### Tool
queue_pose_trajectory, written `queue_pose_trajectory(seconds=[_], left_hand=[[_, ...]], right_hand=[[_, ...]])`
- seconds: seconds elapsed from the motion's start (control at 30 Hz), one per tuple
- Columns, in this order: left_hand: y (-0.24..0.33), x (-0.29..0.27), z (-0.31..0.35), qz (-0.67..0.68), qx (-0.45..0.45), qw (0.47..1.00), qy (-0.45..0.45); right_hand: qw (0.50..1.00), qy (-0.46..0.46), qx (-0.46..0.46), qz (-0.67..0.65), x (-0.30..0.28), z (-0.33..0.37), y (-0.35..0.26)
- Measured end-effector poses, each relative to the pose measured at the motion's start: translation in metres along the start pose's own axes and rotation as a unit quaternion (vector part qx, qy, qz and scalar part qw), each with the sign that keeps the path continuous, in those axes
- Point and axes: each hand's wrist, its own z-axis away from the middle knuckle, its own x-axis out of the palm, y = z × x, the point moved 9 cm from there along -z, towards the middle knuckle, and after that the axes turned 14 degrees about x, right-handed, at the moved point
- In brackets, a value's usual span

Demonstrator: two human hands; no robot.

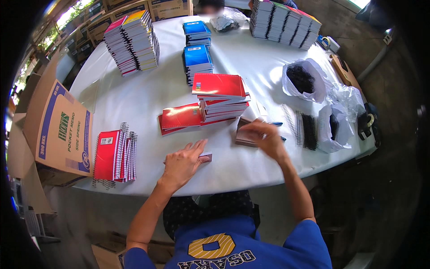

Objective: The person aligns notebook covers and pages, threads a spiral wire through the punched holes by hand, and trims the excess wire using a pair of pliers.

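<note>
My left hand (181, 163) lies palm down on the table with its fingers stretched out. Under it a thin dark brown strip (206, 158) sticks out past the thumb, the rest of it covered. My right hand (265, 136) is over a brown block-like piece (244, 134), fingers bent together and a little blurred; whatever they pinch is hidden. Beyond both hands rises an uneven stack of red notebooks (219, 85), and beside it lie more red notebooks (181, 116), overlapping.
Coil-bound red notebooks (106, 154) sit at left by a cardboard box (65, 127). Blue notebooks (197, 56) and tall notebook stacks (132, 42) (284, 24) stand farther back. At right are black coils (309, 131), clear coils (291, 123), plastic bags of coils (309, 76) and a blue pen (277, 123).
</note>
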Motion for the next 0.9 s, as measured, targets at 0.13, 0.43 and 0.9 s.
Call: queue_pose_trajectory(seconds=[0.13,0.43,0.9], left_hand=[[-0.001,0.001,0.002,-0.035,0.019,0.999,0.023],[0.001,0.001,-0.001,-0.015,0.037,0.999,0.016],[-0.005,0.000,-0.005,0.020,0.010,1.000,-0.017]], right_hand=[[0.996,-0.075,0.009,-0.045,0.058,0.017,-0.033],[0.952,-0.293,0.070,-0.055,0.089,0.014,-0.015],[0.980,-0.116,-0.133,0.092,0.083,0.028,-0.041]])
